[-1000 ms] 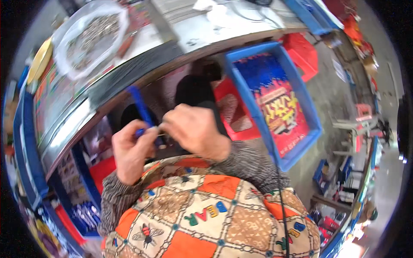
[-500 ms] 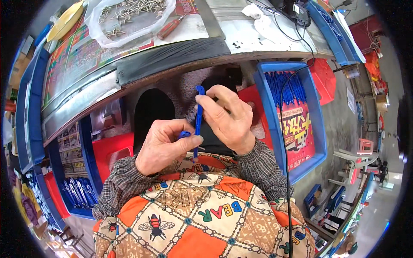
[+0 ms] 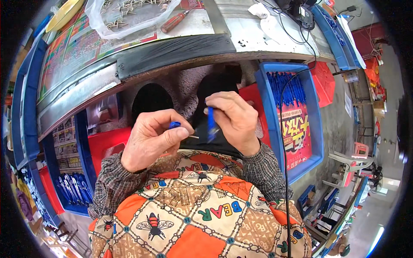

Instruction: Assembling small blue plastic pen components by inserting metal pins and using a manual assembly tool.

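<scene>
My left hand (image 3: 150, 139) is closed, its thumb and fingers pinched together. A small blue piece (image 3: 174, 124) shows in its curled fingers, and a thin metal pin (image 3: 193, 136) sticks out past the thumb tip. To its right, my right hand (image 3: 235, 122) grips a slender blue plastic stick (image 3: 211, 122) near its upper end. The stick hangs roughly upright, its lower end smeared by motion. A gap separates the stick from the pin. Both hands are above my lap, in front of the table edge.
Beside my right arm is a blue tray (image 3: 318, 142) with many slender blue sticks (image 3: 286, 88). Blue-and-white pieces (image 3: 74, 188) fill a bin at the left. On the table (image 3: 202, 26) lie a translucent container (image 3: 101, 23) of metal pins and a red-handled screwdriver (image 3: 174, 22). A black cable (image 3: 285, 172) hangs near my right arm.
My hands have moved apart: the blue stick, earlier touched by both hands, is now in my right hand alone. A metal pin now shows at my left fingertips.
</scene>
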Motion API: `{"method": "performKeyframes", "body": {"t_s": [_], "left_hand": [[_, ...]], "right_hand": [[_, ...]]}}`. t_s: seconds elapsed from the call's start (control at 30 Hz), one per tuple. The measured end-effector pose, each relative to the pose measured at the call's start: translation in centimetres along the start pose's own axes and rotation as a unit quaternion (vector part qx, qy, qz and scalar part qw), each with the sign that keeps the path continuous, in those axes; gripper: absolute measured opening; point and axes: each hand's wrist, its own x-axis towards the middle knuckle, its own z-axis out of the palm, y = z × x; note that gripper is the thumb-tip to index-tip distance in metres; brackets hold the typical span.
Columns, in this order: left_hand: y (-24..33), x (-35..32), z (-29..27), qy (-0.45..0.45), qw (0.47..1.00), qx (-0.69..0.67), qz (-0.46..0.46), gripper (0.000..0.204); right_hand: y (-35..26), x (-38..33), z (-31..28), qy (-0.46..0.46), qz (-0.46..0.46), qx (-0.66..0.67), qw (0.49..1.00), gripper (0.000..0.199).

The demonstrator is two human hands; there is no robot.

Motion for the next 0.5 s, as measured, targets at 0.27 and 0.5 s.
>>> {"method": "performKeyframes", "body": {"t_s": [0.27, 0.5], "left_hand": [[0.8, -0.4, 0.4, 0.061, 0.991, 0.114, 0.03, 0.013], [0.0, 0.4, 0.6, 0.071, 0.98, 0.16, 0.096, 0.016]], "right_hand": [[-1.7, -0.5, -0.7, 0.042, 0.282, 0.351, 0.892, 0.015], [-1.5, -1.0, -1.0, 0.048, 0.324, 0.417, 0.848, 0.015]]}}
